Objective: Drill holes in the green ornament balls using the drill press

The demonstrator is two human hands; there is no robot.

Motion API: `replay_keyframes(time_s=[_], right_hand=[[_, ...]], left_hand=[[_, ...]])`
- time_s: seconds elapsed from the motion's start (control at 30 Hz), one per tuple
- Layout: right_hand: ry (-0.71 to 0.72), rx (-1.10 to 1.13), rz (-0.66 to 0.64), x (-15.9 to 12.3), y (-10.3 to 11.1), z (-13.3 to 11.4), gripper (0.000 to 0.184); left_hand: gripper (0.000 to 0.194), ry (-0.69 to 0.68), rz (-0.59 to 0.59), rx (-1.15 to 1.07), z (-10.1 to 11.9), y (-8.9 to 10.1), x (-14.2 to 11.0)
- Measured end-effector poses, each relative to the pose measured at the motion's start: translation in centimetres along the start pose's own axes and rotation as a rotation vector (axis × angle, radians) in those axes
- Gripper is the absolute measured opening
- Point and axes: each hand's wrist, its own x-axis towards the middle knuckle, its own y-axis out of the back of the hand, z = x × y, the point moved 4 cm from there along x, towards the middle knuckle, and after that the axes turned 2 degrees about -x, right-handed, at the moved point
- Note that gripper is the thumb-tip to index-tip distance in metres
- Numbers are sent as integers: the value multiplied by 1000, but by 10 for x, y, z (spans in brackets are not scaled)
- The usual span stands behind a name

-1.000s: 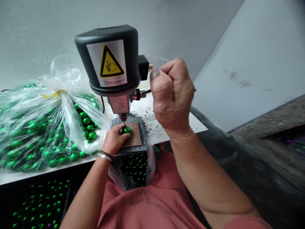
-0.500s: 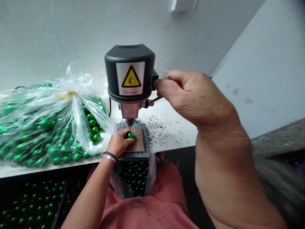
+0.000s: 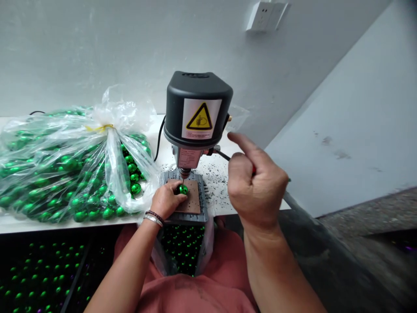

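A shiny green ball (image 3: pixel 183 189) sits beneath the bit of a black bench drill press (image 3: pixel 198 108). My left hand (image 3: pixel 167 200) pinches the ball from the left, thumb in front, pressing it on a brown board (image 3: pixel 193 201) over the grey drill base (image 3: pixel 202 213). The thin bit comes down to the top of the ball; whether it has entered, I cannot tell. To the right of the drill head, my right hand (image 3: pixel 257 187) curls round the feed lever (image 3: pixel 223 154), its index finger stretched out. A bit of red shows between its fingers.
A tied clear plastic bag (image 3: pixel 114 152) full of green balls covers the table's left side. Dark shavings (image 3: pixel 218 178) litter the white tabletop. Below the table edge, a lined container (image 3: pixel 184 248) and a dark tray (image 3: pixel 42 274) hold more balls. A socket (image 3: pixel 262 16) is on the wall.
My right hand has moved down from beside the drill head's switch to the feed lever. My left hand still holds the ball under the bit. The camera view has shifted.
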Motion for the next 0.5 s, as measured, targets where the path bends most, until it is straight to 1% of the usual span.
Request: replay_keyframes(time_s=[0.13, 0.33, 0.5], right_hand=[[9, 6, -6, -12, -2, 3, 34], [54, -21, 74, -20, -5, 6, 32], [55, -36, 97, -30, -9, 12, 33]], left_hand=[[44, 17, -3, 7, -1, -1, 0], [45, 16, 3, -5, -1, -1, 0], [45, 10, 0, -5, -2, -1, 0]])
